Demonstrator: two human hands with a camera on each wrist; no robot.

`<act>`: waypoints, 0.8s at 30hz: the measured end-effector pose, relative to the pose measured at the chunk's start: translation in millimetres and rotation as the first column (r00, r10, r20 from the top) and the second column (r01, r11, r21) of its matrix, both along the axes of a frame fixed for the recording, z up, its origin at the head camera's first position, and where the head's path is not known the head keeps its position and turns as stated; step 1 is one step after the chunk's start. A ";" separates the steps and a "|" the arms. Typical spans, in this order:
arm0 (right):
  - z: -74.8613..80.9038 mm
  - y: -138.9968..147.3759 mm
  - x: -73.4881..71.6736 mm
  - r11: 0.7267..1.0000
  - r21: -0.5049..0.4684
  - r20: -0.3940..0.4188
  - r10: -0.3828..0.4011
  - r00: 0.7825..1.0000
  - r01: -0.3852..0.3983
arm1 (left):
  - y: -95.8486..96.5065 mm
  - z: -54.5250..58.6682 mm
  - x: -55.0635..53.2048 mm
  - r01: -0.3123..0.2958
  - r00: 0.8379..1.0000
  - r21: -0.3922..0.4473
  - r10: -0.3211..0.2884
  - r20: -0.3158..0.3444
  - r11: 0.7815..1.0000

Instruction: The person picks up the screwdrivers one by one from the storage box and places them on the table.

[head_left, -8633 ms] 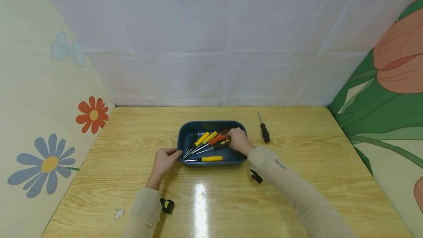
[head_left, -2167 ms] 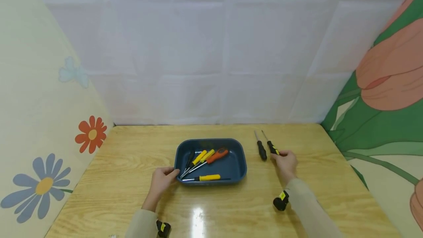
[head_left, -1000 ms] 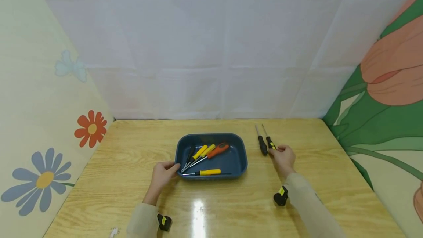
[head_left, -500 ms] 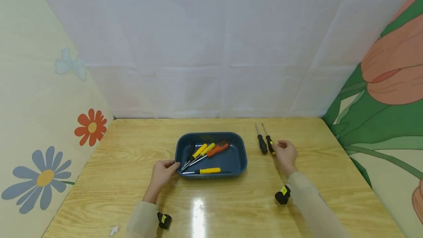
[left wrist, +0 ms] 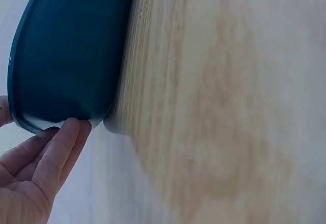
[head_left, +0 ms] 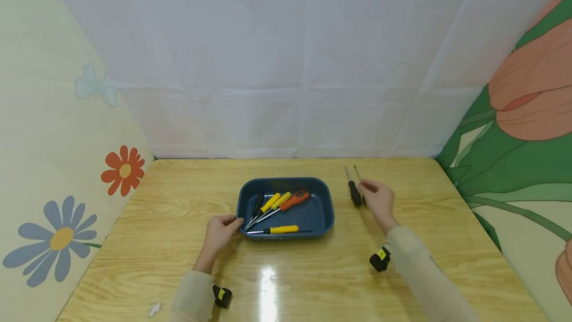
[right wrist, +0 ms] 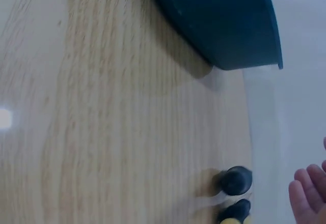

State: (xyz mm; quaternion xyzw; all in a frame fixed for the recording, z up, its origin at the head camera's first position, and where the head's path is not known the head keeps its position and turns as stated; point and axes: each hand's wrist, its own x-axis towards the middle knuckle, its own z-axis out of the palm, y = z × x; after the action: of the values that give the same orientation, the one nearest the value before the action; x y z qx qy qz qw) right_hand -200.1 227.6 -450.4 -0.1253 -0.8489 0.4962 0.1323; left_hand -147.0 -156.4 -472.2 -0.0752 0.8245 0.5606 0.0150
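Note:
My left hand (head_left: 219, 237) pinches the left end of a dark blue plastic bin (head_left: 330, 207), thumb over the rim and fingers (left wrist: 56, 152) against the outer wall. Several screwdrivers lie in the bin, among them an orange-handled one (head_left: 295, 200) and a yellow-handled one (head_left: 284, 229) along the front wall. Right of the bin, a black screwdriver (head_left: 355, 194) and a black-and-yellow screwdriver (right wrist: 234, 211) lie side by side, tips pointing away. My right hand (head_left: 379, 202) hovers over the second one's handle, mostly hiding it in the head view; its fingers (right wrist: 300, 193) hold nothing.
The wooden table (head_left: 147, 242) ends at a white cloth backdrop (head_left: 286, 63), with flower-printed panels on both sides. A small white scrap (head_left: 155, 309) lies at the front left. Black camera mounts (head_left: 380, 259) hang at both wrists.
My right hand took the black-and-yellow screwdriver from the bin, laid it beside the black one and let go. It then shifted forward and left over the handle. My left hand stayed at the bin.

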 end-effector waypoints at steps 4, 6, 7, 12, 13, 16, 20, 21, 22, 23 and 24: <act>9.0 -7.0 -0.7 0.999 -0.018 0.025 0.037 0.999 -0.037 | -0.5 -0.2 0.1 0.003 1.000 -0.001 -0.003 0.002 1.000; 13.4 -10.8 -0.9 0.998 -0.033 0.017 0.052 0.998 -0.051 | -0.8 -0.4 0.2 0.006 1.000 0.004 -0.006 0.001 1.000; 15.4 -12.7 -1.1 0.997 -0.040 0.006 0.064 0.998 -0.063 | -0.9 -0.7 0.1 0.006 1.000 0.006 -0.006 0.002 1.000; 24.4 -21.9 -2.3 0.989 -0.083 -0.007 0.119 0.993 -0.119 | -0.7 -1.5 -0.4 -0.001 1.000 0.014 0.001 0.004 1.000; 25.8 -23.5 -2.7 0.988 -0.083 -0.008 0.131 0.991 -0.131 | -0.6 -1.6 -0.5 -0.003 1.000 0.014 0.003 0.004 1.000; 28.8 -27.8 -4.4 0.983 -0.081 -0.008 0.167 0.986 -0.167 | -0.1 -1.4 -0.5 -0.002 1.000 0.013 0.002 0.000 1.000; 31.3 -33.6 -6.6 0.970 -0.081 0.003 0.230 0.973 -0.229 | -0.2 -1.6 -0.1 0.003 1.000 0.009 -0.003 -0.004 1.000; 31.8 -35.2 -7.0 0.967 -0.082 0.009 0.245 0.970 -0.243 | -0.3 -1.8 0.0 0.004 1.000 0.007 -0.004 -0.004 1.000; 32.1 -36.9 -7.5 0.962 -0.086 0.011 0.260 0.965 -0.259 | -0.5 -1.8 0.3 0.004 1.000 0.006 -0.004 -0.003 1.000; 32.6 -38.6 -8.0 0.957 -0.083 0.011 0.279 0.960 -0.277 | -0.6 -1.9 0.4 0.005 1.000 0.006 -0.005 -0.003 1.000; 33.2 -40.3 -8.5 0.954 -0.079 0.011 0.290 0.957 -0.289 | -0.5 -1.7 0.4 0.004 1.000 0.006 -0.004 -0.002 1.000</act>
State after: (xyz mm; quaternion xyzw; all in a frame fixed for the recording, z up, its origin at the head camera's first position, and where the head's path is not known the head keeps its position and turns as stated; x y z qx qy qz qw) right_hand -208.5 187.2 -417.2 -0.0102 -0.8400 0.5408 0.0439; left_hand -146.5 -156.9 -473.9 -0.0730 0.8231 0.5630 0.0153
